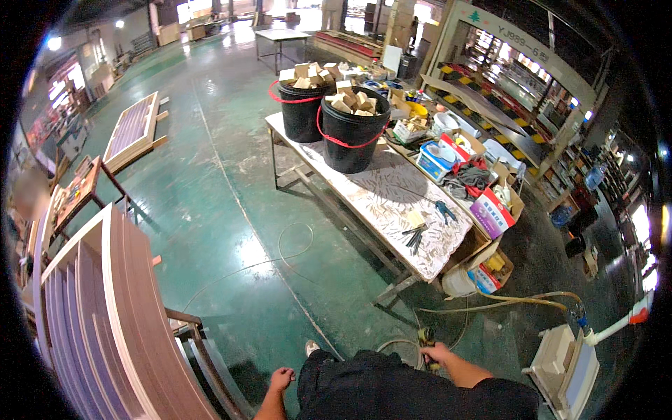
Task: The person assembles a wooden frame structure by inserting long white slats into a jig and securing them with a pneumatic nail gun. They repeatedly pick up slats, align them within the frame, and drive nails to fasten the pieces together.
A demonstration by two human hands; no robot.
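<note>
Low at the bottom, my right hand [437, 354] is closed round the grip of a yellow-and-black power tool [425, 339]; its exact kind does not show clearly. A thin hose [399, 342] loops on the floor beside the tool. My left hand [282, 379] hangs at my left side with its fingers curled in, and nothing shows in it. Ahead to the right stands a long worktable [371, 199] with a pale, marked top. Two black buckets [353, 129] full of wooden blocks [350, 103] stand on its far part.
Stacked slatted wooden frames [133, 301] rise close on my left. Along the table's right side are cartons [491, 213] and a blue-and-white tub [438, 159]. Dark sticks [416, 238] and a blue-handled tool [444, 211] lie on the tabletop. A yellowish hose [525, 301] crosses the floor at right.
</note>
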